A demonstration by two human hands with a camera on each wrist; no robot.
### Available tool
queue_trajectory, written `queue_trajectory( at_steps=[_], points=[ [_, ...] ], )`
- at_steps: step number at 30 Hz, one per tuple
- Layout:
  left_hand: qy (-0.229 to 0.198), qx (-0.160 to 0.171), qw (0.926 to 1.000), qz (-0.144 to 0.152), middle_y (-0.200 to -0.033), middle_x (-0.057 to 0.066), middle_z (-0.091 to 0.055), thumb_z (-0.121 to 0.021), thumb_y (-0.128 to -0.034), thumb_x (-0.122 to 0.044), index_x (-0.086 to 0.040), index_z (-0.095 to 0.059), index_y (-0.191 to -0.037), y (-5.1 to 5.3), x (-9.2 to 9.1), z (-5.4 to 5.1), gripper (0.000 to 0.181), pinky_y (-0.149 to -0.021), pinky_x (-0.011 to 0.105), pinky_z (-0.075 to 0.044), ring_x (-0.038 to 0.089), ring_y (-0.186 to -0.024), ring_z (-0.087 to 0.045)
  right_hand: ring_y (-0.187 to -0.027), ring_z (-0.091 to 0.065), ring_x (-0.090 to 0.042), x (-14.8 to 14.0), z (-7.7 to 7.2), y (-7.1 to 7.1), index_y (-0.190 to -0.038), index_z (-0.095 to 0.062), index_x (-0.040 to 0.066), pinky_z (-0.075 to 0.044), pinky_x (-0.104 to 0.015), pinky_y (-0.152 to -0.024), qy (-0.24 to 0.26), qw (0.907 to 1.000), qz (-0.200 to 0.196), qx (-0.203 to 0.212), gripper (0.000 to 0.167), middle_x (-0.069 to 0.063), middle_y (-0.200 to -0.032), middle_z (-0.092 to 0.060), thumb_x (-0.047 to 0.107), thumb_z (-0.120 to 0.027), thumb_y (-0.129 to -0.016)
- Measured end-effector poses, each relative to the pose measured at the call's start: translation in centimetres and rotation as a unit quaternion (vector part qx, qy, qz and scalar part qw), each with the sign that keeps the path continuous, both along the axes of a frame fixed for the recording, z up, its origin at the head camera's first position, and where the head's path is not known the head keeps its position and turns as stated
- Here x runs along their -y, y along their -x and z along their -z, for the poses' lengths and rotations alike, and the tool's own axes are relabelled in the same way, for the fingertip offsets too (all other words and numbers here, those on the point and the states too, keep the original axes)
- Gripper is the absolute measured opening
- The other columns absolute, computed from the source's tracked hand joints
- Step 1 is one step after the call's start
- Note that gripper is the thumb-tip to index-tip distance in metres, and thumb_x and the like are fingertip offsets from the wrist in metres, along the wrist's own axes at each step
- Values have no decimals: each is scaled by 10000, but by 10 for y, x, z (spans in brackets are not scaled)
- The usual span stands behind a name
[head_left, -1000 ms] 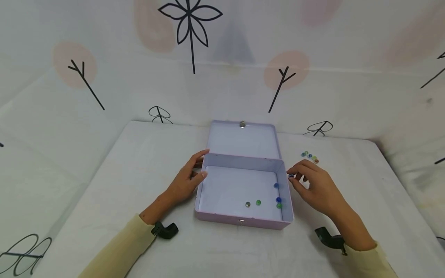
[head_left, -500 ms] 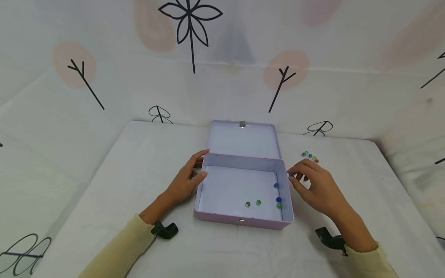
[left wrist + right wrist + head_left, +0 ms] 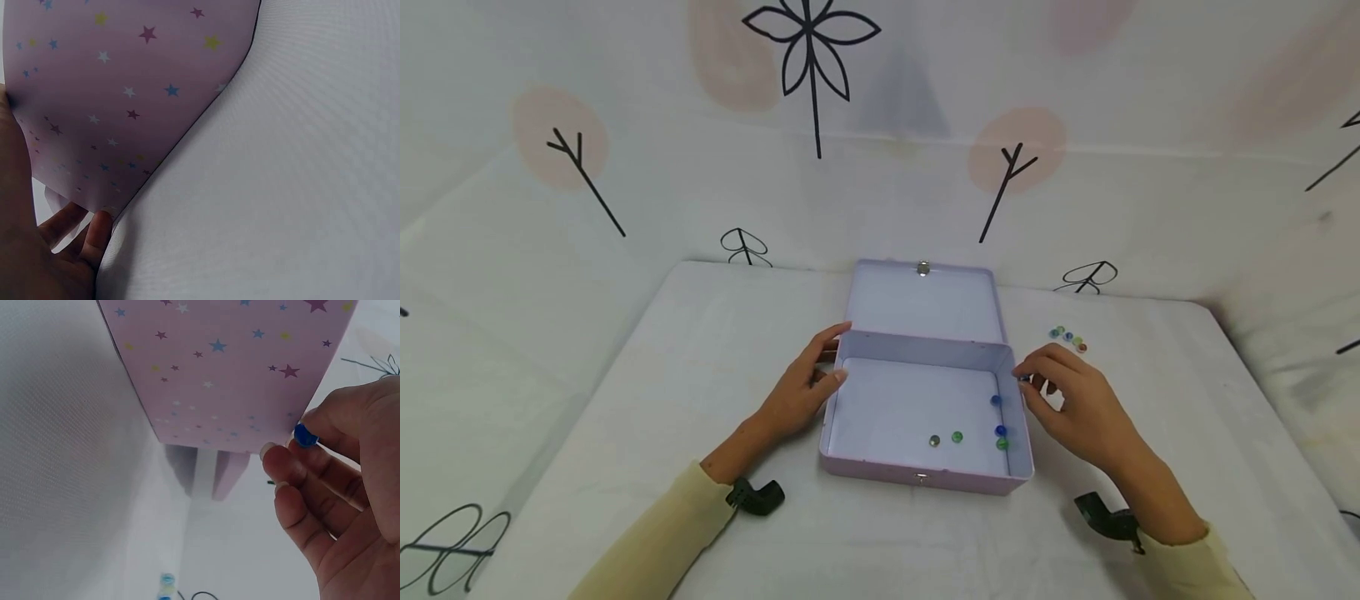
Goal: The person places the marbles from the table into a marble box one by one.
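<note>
A lilac metal box (image 3: 880, 472) stands with its lid (image 3: 925, 304) laid back behind it. My left hand (image 3: 797, 393) holds the box's left side, thumb at the rim and fingers against the outer wall near the back corner. Between thumb and fingertips, my right hand (image 3: 1075, 408) pinches a blue marble (image 3: 305, 435) at the right rim; the head view shows only a bit of it. Inside the box lie several marbles: a blue one (image 3: 996, 401), another blue one by a green marble (image 3: 1002, 444) along the right wall, a green one (image 3: 957, 437) and a greyish one (image 3: 934, 441).
A small group of blue, green, yellowish and orange-brown marbles (image 3: 1069, 337) lies on the white table cover (image 3: 752, 317), beyond my right hand. A patterned white cloth (image 3: 895, 183) rises behind the table. Each wrist carries a black camera mount (image 3: 756, 497).
My right hand has shifted slightly left with the blue marble, so that its fingertips reach the box's right rim. The left hand, the box and the other marbles stay as they were.
</note>
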State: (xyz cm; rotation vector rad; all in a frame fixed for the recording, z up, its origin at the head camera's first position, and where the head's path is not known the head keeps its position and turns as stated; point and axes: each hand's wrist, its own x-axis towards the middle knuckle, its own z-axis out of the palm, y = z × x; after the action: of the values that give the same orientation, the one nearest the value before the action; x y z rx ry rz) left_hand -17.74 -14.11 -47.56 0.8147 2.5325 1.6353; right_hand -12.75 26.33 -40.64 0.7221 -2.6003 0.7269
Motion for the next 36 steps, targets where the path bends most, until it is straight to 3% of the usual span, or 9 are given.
queue_trajectory(
  at_steps=[7, 12, 18, 21, 28, 36],
  points=[
    [-6, -46, 10000, -5, -1566, 19, -506, -542, -1082, -263, -361, -284, -1673, 2, 0, 0, 653, -906, 347, -526, 258, -1358, -544, -853, -572, -83, 2, 1, 0, -1045, -744, 101, -455, -102, -730, 142, 9998, -118, -97, 311, 41, -1077, -642, -105, -816, -823],
    [-72, -29, 10000, 11, -1557, 24, -513, -552, -1078, -249, -367, -287, -1671, 2, 0, 2, 660, -903, 346, -528, 254, -1354, -547, -860, -590, -117, 4, 6, 1, -1044, -744, 76, -488, -153, -687, 232, 9990, -330, -187, 311, 39, -1099, -626, -130, -799, -818],
    [-80, -18, 10000, -14, -1571, 74, -502, -555, -1070, -188, -281, -286, -1683, 2, -2, 2, 676, -895, 349, -518, 308, -1366, -541, -868, -581, -96, 4, 7, 1, -1050, -741, 78, -494, -151, -719, 241, 9990, -346, -156, 316, 35, -1120, -627, -137, -790, -823],
    [-100, 56, 9999, 6, -1579, 124, -490, -553, -1065, -157, -214, -289, -1684, -1, -4, -5, 675, -900, 346, -510, 365, -1375, -530, -871, -570, -76, 4, 8, 1, -1055, -741, 80, -492, -152, -735, 227, 9992, -300, -105, 310, 30, -1131, -628, -130, -786, -832],
    [-140, 147, 9998, 49, -1570, 184, -488, -548, -1059, -145, -110, -319, -1661, -14, -7, -35, 645, -921, 330, -502, 425, -1375, -515, -876, -560, -70, 7, 11, 1, -1052, -744, 104, -490, -180, -656, 325, 9985, -450, -28, 308, 21, -1138, -628, -120, -781, -843],
    [-142, 157, 9998, 53, -1564, 214, -488, -546, -1062, -144, -115, -312, -1666, -17, -7, -36, 648, -908, 333, -507, 443, -1370, -519, -860, -563, -68, 7, 12, 2, -1024, -740, 96, -480, -171, -703, 354, 9976, -557, -207, 294, 30, -1128, -629, -122, -779, -830]
  ],
)
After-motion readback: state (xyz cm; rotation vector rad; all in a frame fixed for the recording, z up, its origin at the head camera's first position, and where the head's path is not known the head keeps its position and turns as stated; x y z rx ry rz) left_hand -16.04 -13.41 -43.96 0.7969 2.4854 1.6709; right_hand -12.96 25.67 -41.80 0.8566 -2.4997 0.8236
